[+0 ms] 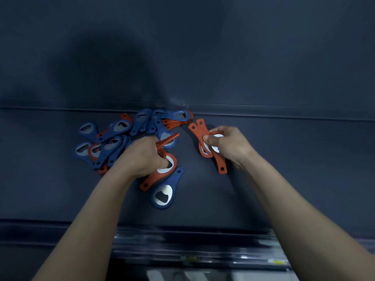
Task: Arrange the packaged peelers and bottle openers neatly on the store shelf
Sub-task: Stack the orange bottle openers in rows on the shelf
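Mixed pile [113, 138] of blue and orange bottle openers on dark shelf [294, 169]. My left hand [142, 157], at pile's right edge, curled round orange opener [157, 177]. My right hand [227, 145], well right of pile, pinched fan of orange openers [199, 131] by heads. Lone blue opener [162, 196] lay just near side of pile. Judged them light, stiff, slick; wide head best for gripping.

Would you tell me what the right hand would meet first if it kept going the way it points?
Likely the blue opener at the right end of the pile; the orange openers the right hand holds would touch it first. Depth is unclear.
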The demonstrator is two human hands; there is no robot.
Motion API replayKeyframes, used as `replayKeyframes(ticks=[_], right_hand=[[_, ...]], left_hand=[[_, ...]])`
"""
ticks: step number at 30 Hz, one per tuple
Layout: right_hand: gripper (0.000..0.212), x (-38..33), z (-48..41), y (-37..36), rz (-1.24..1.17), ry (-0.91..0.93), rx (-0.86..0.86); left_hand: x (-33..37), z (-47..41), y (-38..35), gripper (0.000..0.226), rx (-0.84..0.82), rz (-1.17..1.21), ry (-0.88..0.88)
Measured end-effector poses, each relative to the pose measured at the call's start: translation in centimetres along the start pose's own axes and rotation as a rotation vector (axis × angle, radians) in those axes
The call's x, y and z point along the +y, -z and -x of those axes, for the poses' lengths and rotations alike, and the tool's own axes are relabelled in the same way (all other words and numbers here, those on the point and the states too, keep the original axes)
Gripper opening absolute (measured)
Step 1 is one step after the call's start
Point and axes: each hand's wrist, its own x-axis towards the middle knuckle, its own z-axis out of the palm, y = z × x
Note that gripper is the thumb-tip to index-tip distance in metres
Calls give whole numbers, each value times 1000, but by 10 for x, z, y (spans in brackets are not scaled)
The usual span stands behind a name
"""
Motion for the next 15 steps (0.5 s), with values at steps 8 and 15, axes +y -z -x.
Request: replayKeyframes(ticks=[8,15], right_hand=[[16,16,4,26,-78,-20,120],[17,40,8,98,-111,-52,218]], left_hand=[[26,-3,-5,14,95,143,-60],[114,0,-27,17,156,117,-178]])
